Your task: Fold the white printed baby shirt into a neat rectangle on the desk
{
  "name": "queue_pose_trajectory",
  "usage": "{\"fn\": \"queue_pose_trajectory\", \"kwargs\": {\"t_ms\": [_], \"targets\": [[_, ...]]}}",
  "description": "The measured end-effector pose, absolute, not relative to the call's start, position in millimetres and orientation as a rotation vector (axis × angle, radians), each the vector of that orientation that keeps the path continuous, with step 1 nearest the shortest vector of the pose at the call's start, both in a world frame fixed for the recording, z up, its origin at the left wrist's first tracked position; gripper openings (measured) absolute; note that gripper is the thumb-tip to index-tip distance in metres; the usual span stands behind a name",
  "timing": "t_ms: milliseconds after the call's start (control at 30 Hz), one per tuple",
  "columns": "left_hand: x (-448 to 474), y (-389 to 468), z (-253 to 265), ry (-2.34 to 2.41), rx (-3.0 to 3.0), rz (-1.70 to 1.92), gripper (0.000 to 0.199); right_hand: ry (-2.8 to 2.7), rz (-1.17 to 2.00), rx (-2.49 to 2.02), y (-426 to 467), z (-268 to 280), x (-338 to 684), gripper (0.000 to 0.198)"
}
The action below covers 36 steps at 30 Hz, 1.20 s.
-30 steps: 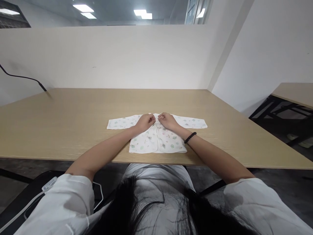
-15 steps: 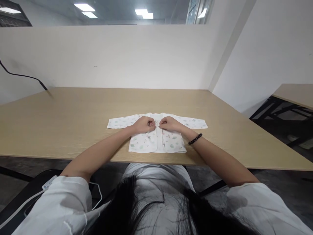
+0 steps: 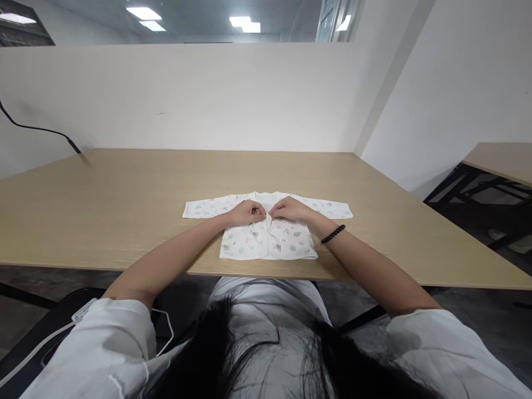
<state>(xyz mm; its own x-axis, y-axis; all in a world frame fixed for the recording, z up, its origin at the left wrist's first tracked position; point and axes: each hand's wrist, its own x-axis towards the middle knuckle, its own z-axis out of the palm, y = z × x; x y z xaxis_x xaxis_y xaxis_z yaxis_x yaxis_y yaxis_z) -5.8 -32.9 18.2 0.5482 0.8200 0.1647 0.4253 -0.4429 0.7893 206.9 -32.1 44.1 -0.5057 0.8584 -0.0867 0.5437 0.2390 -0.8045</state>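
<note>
A small white long-sleeved baby shirt (image 3: 245,244) with a scattered green and brown print lies flat on the table, sleeves stretched out to both sides. Its front panels meet along the middle below my hands. My left hand (image 3: 248,212) pinches the left front edge at chest height. Close beside it, my right hand (image 3: 288,209) pinches the right front edge, fingertips nearly touching those of the left. Whatever fastening lies between the fingertips is too small to make out. A black beaded bracelet (image 3: 333,234) circles my right wrist.
The wooden table (image 3: 124,194) reaches back to a white partition (image 3: 208,94). A black cable (image 3: 45,129) comes down at the left. Another table (image 3: 502,158) stands at the right. A white cable (image 3: 37,349) runs by my left arm.
The right front panel has been drawn leftward, closing the gap over the lower front of the shirt. My fingertips have come closer together.
</note>
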Motion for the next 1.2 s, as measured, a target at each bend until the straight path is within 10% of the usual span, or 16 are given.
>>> {"fn": "queue_pose_trajectory", "kwargs": {"t_ms": [900, 1200], "targets": [[-8.3, -29.6, 24.0, 1.145, 1.992, 0.716, 0.010, -2.082, 0.998, -1.459, -31.1, 35.6, 194.3, 0.013], [-11.1, -39.7, 34.5, 1.031, 2.065, 0.632, 0.017, -2.399, 0.896, -1.402, -62.2, 49.8, 194.3, 0.054]]}}
